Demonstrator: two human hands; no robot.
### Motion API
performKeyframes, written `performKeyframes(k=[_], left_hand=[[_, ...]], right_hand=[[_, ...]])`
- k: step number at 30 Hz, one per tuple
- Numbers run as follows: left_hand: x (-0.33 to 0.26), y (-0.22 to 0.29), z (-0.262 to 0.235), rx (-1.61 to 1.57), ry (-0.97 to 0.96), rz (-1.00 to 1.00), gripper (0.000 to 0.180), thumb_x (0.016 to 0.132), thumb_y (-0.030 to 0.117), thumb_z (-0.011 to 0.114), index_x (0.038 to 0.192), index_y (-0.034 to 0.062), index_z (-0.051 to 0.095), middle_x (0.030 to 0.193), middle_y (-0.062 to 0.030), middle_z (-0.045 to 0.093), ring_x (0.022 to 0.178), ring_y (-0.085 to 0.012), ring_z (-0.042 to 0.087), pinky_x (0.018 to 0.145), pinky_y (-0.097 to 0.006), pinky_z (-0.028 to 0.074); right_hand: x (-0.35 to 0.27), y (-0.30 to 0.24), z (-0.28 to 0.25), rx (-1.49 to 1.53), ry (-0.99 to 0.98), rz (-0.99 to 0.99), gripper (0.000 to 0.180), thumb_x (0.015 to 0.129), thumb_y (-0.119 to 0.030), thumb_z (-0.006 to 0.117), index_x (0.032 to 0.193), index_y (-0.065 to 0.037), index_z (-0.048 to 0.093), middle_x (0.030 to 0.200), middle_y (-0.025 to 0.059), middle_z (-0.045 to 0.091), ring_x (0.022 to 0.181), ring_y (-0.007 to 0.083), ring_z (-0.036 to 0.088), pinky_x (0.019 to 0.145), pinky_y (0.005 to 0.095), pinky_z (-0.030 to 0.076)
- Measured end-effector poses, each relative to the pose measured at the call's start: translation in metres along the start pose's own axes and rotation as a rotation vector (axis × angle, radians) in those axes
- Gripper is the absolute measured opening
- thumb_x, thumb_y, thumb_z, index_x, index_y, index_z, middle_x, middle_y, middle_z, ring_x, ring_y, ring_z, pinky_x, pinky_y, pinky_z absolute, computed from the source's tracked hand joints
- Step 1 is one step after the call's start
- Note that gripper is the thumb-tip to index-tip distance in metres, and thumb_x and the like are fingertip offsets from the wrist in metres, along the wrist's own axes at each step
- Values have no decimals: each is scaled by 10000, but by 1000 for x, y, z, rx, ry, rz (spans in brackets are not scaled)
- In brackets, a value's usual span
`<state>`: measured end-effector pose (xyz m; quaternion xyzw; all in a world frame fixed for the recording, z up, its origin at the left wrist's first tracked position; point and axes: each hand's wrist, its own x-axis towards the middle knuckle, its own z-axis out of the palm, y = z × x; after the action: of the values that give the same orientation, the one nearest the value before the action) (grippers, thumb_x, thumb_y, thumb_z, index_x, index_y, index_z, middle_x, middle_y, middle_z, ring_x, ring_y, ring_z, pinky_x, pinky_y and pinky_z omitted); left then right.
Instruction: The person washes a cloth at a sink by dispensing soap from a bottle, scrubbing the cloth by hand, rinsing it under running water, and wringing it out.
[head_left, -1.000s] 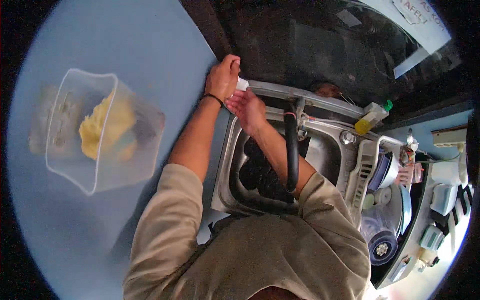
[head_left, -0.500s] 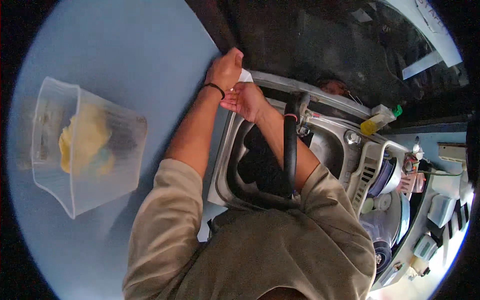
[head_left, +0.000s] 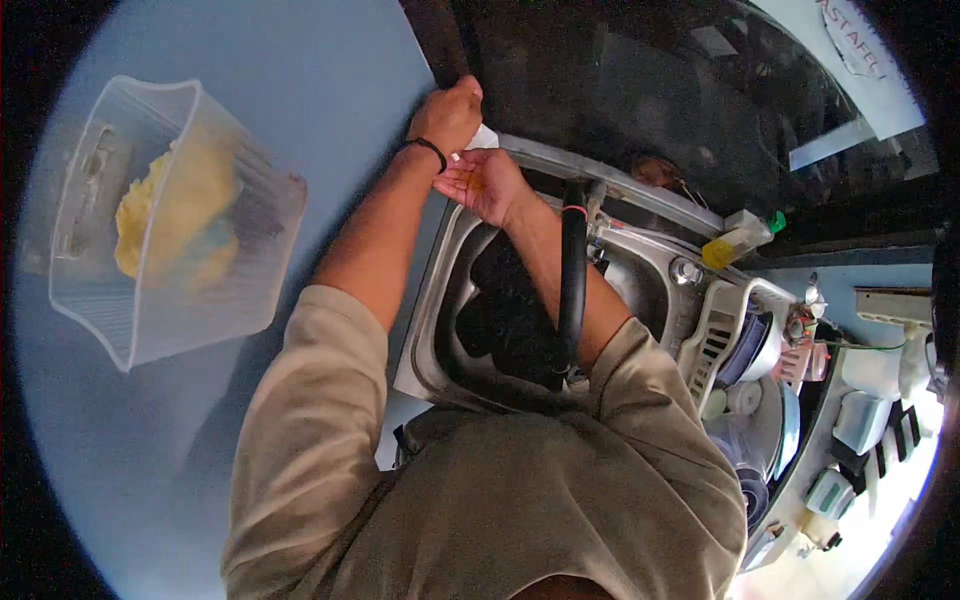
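My left hand [head_left: 447,113], a dark band at its wrist, is closed round a white object [head_left: 484,137] at the far left corner of the sink. The hand hides most of that object, so its kind does not show. Just below, my right hand [head_left: 488,187] is turned palm up with its fingers stretched out. A small white bit [head_left: 455,157] shows between the two hands. Under my right forearm, a dark cloth-like heap [head_left: 500,305] lies in the steel sink [head_left: 425,335]. The black faucet spout [head_left: 573,285] crosses in front of that forearm.
A clear plastic bin [head_left: 215,290] holding yellow cloth-like stuff [head_left: 150,215] is at the left by the blue wall [head_left: 310,60]. Right of the sink are a bottle of yellow liquid [head_left: 735,243] and a cream dish rack [head_left: 705,330] with bowls and plates. A dark window pane rises behind.
The whole view has shifted a little, with the sink and rack moving left and up. My hands keep the same pose, left closed above the open right palm.
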<state>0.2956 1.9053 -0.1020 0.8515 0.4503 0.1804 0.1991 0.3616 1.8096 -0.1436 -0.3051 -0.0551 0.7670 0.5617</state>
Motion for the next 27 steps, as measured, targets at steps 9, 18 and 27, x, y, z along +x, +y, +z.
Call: performKeyframes(k=[9, 18, 27], left_hand=[[0, -27, 5, 32, 33, 71, 239, 840, 163, 471, 1010, 61, 604, 970, -201, 654, 926, -381, 622, 813, -445, 491], [-2, -37, 9, 42, 79, 108, 236, 840, 183, 496, 1011, 73, 616, 993, -195, 653, 930, -372, 624, 818, -434, 498], [-46, 32, -39, -56, 644, 330, 239, 920, 244, 509, 935, 10, 553, 713, -207, 607, 654, -392, 604, 599, -429, 493]], right_hand=[[1, 13, 11, 80, -46, 53, 301, 916, -188, 340, 991, 31, 532, 862, 170, 617, 840, 297, 645, 800, 416, 564], [-4, 15, 13, -20, -27, -32, 266, 939, -134, 343, 968, 61, 521, 974, 197, 612, 900, 295, 640, 871, 385, 545], [-43, 25, -4, -50, 27, 28, 343, 960, -167, 312, 1015, 102, 517, 1031, 249, 603, 1019, 332, 614, 908, 376, 529]])
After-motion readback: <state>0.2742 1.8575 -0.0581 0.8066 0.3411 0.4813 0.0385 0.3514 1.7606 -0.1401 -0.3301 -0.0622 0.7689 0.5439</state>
